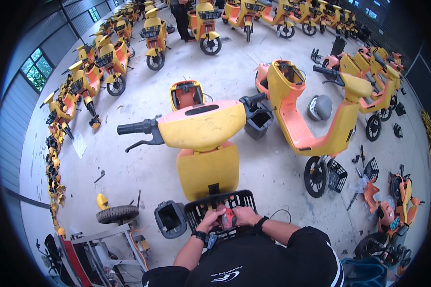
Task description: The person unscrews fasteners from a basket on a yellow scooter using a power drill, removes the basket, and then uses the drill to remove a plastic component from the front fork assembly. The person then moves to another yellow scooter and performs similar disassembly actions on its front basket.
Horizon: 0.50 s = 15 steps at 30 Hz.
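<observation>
Head view: hands (pixel 209 220) curl round a red tool (pixel 229 220), scooters (pixel 113 62) lining the grey floor (pixel 112 165) beside ribbed walls (pixel 13 125).

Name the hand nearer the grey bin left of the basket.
Left. The left hand is right of the grey bin; the right hand farther right, beyond the red tool.

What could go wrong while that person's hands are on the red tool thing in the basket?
The left hand and right hand are close to the red tool, so a slip might knock or pinch fingers.

The black basket has open slots, so the tool's tip might catch in one.

On the floor to the left, the tyre and the open dark box could trip someone stepping that way.
</observation>
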{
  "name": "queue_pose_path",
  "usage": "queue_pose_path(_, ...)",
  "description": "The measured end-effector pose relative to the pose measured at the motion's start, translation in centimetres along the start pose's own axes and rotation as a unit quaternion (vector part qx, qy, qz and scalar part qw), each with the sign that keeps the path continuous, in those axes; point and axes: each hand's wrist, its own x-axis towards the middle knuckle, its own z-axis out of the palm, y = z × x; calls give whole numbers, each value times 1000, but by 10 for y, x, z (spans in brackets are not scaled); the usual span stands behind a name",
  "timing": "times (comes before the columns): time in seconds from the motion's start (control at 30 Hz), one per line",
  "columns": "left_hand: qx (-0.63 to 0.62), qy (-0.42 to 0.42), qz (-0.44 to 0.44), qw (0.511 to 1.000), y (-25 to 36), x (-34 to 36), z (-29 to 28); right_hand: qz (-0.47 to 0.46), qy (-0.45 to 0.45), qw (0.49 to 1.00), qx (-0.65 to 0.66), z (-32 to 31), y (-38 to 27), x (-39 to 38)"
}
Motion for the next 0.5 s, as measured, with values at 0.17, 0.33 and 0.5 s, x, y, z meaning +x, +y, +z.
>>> queue_pose_path(0.17,-8,-16,-35,999,-4,5,-7,-8,-30,1000,2,-8,-3,-4)
queue_pose_path(0.33,-32,-41,-30,998,-3,20,-14,-52,-8,999,15,-6,15,4)
queue_pose_path(0.5,-42,-37,-42,998,3,17,-12,-2,-95,995,-5,-15,14,5)
